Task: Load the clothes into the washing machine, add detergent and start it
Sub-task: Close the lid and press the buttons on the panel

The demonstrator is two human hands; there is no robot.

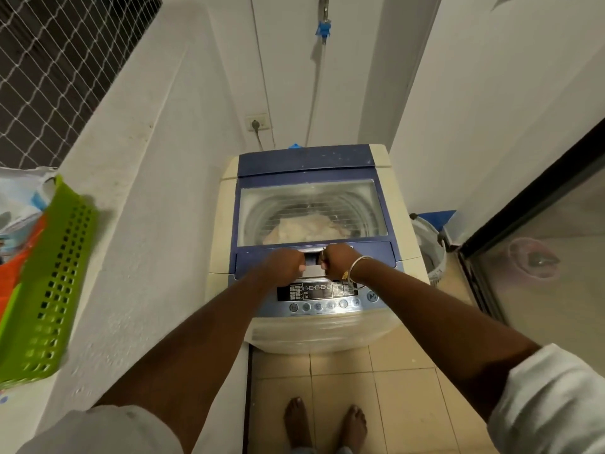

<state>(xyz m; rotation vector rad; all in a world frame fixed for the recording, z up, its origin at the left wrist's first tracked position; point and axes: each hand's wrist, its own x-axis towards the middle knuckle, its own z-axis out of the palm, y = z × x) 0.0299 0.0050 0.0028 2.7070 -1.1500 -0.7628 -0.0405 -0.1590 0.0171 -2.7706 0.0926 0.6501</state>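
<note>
On silver lid handle [312,269]: left hand [288,265], right hand [339,260] — both clamped on it.
Pale crumpled clothes [307,229]: under blue-framed clear lid [327,194] of cream top-loading washing machine [327,332].
Risk: pressing start now — detergent step skipped.

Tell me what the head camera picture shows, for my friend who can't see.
A person's left hand and right hand grip the lid handle of a blue and cream washing machine. Pale clothes show through its closed clear lid. A green basket sits on the ledge to the left.
</note>
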